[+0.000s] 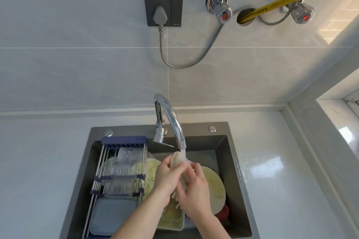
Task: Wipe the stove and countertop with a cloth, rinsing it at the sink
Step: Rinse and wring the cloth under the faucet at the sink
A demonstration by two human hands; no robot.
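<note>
A wet white cloth (177, 159) is bunched between both my hands under the running water of the chrome faucet (171, 118), above the dark sink (231, 153). My left hand (167, 178) grips the cloth from the left. My right hand (192, 188) clasps it from the right and below. Strands of the cloth hang beneath my palms. The white countertop (281, 180) surrounds the sink. The stove is out of view.
Dirty plates (215, 186) and a container of murky water (171, 219) lie in the sink. A metal drying rack (120, 172) with glasses and a grey tray spans its left side. A socket (162, 5), valves (223, 11) and hoses are on the tiled wall.
</note>
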